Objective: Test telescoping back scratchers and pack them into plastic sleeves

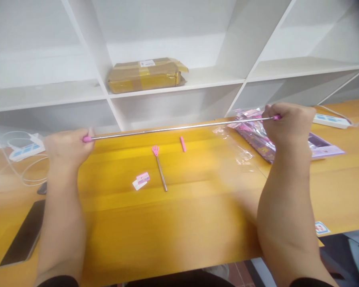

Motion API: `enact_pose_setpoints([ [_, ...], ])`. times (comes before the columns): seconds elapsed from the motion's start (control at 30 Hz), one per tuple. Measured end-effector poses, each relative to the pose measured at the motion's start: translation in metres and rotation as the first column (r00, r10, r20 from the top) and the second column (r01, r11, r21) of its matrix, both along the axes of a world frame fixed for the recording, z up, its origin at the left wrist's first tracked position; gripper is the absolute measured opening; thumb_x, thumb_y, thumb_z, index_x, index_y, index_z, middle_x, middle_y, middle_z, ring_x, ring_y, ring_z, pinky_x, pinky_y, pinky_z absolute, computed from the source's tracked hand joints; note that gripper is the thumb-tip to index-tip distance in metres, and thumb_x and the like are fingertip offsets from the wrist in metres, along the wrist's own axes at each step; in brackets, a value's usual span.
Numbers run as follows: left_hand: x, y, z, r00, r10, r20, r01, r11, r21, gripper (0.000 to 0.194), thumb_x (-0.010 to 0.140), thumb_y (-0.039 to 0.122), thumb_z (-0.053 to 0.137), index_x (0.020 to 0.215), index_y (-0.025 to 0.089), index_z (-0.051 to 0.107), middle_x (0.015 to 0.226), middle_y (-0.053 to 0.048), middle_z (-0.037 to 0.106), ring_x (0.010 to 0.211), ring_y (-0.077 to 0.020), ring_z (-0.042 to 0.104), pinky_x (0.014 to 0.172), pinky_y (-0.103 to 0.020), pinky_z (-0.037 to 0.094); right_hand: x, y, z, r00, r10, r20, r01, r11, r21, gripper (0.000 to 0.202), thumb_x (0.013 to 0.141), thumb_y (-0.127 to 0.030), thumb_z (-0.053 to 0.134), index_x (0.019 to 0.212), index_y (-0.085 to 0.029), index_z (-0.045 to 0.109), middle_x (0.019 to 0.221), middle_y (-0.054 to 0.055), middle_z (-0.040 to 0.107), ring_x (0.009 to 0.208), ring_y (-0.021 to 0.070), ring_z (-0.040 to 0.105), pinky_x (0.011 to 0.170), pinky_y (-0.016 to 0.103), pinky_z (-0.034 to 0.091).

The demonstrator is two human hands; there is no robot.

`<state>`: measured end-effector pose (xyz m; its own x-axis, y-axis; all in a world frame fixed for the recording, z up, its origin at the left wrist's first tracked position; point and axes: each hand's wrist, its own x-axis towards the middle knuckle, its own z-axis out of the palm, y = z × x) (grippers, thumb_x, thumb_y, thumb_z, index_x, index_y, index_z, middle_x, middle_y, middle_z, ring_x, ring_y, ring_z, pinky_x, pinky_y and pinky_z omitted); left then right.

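Observation:
A long, thin metal telescopic rod (179,127) with pink ends is stretched out level above the table. My left hand (70,146) is closed round its left pink end, and my right hand (290,121) is closed round the right one. Below the rod lies a pink hand-shaped back scratcher (160,169) with a short metal shaft. A loose pink tube (183,144) rests to its right. Two small cards (142,179), one pink and one white, overlap to its left.
A taped cardboard box (146,75) sits on the white shelf behind. Plastic packages (254,137) lie behind my right hand. Power strips stand at the left (26,150) and right (332,120). A dark flat slab (24,235) lies by my left forearm.

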<state>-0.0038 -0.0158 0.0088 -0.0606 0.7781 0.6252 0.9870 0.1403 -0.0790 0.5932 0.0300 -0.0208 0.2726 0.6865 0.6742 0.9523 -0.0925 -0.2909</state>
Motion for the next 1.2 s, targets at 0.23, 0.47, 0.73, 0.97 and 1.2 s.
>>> enact_pose_setpoints([
  [0.23,0.043,-0.008,-0.010,0.996,-0.080,-0.033,0.077,0.994,-0.081,0.051,0.101,0.049,0.047,0.061,0.020,0.058,0.055,-0.002,0.036,0.058,-0.0163,0.020,0.064,-0.033,0.014,-0.049,-0.003,-0.008,0.960,0.256,0.118,-0.265,0.962,0.068,0.038,0.087,-0.018,0.060,0.054,-0.024,0.042,0.055,0.001,0.048,0.057,0.0135,0.044,0.062,0.030,0.034],
  [0.47,0.073,-0.017,-0.020,0.994,-0.114,0.006,0.114,0.993,-0.044,0.055,0.104,0.048,0.045,0.057,0.021,0.051,0.051,-0.003,0.037,0.052,-0.0159,0.025,0.063,-0.035,0.014,-0.133,-0.011,-0.024,0.925,0.346,0.155,-0.361,0.929,0.082,0.018,0.074,-0.005,0.053,0.064,-0.020,0.052,0.066,0.002,0.057,0.063,0.0166,0.051,0.061,0.029,0.027],
  [0.73,0.054,-0.026,-0.008,0.978,-0.205,-0.039,0.204,0.978,-0.040,0.057,0.104,0.050,0.048,0.054,0.021,0.051,0.050,-0.004,0.034,0.051,-0.0168,0.030,0.063,-0.037,0.015,-0.137,-0.020,-0.018,0.922,0.347,0.174,-0.360,0.932,0.050,0.019,0.076,-0.006,0.053,0.065,-0.020,0.054,0.066,0.003,0.056,0.063,0.0165,0.048,0.060,0.030,0.025],
  [0.97,0.057,-0.030,-0.007,0.976,-0.205,-0.079,0.198,0.976,-0.090,0.059,0.105,0.055,0.043,0.058,0.021,0.052,0.050,-0.003,0.032,0.050,-0.0160,0.027,0.061,-0.036,0.015,-0.135,-0.027,-0.011,0.897,0.399,0.189,-0.403,0.915,-0.021,0.020,0.082,-0.008,0.053,0.066,-0.021,0.055,0.066,0.003,0.055,0.064,0.0172,0.048,0.060,0.030,0.027],
  [1.2,0.065,-0.032,-0.006,0.979,-0.198,-0.045,0.193,0.977,-0.095,0.060,0.105,0.055,0.043,0.056,0.020,0.048,0.050,-0.001,0.026,0.051,-0.0140,0.017,0.060,-0.036,0.014,-0.129,-0.028,-0.009,0.898,0.399,0.184,-0.400,0.916,-0.035,0.021,0.081,-0.007,0.053,0.065,-0.021,0.053,0.066,0.002,0.054,0.063,0.0174,0.048,0.060,0.030,0.026],
])
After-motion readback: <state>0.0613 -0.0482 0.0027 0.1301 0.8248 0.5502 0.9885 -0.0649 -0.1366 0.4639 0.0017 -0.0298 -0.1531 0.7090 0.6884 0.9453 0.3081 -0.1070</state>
